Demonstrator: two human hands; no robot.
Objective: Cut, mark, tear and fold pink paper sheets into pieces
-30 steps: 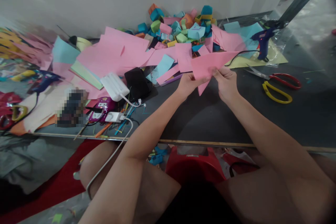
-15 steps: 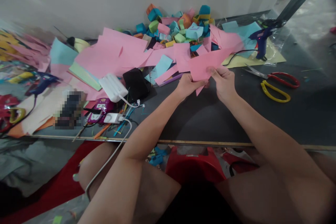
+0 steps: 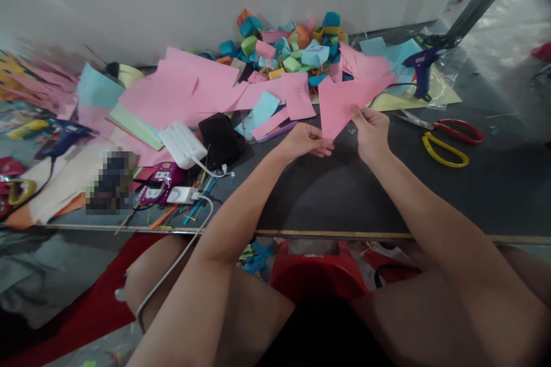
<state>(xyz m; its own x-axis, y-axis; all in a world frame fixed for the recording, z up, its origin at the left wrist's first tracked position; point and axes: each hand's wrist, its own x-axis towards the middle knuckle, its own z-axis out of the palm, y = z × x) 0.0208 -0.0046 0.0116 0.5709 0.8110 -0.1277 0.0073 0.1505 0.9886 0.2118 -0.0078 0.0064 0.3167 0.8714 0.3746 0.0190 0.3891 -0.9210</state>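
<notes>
A pink paper sheet (image 3: pixel 338 104) is held up over the dark tabletop, its lower end narrowing to a corner. My left hand (image 3: pixel 306 142) pinches that bottom corner between thumb and fingers. On the sheet's right edge, my right hand (image 3: pixel 372 131) has a pinch grip with thumb and forefinger. Behind the sheet lie more pink pieces, among them a pink rectangle (image 3: pixel 297 96) just to its left. Scissors (image 3: pixel 445 139) with one red and one yellow handle rest to the right of my right hand.
Folded coloured paper pieces (image 3: pixel 284 51) are heaped against the wall. A blue glue gun (image 3: pixel 422 71) stands at the back right; another glue gun (image 3: pixel 66 136) lies left. A white power bank (image 3: pixel 183 144), black pouch (image 3: pixel 220 139) and purple power strip (image 3: pixel 162 182) with cables sit left of my arms.
The lower part of the pink sheet looks flatter and more spread out, without the flap that hung below. My hands have moved slightly apart, both still pinching it.
</notes>
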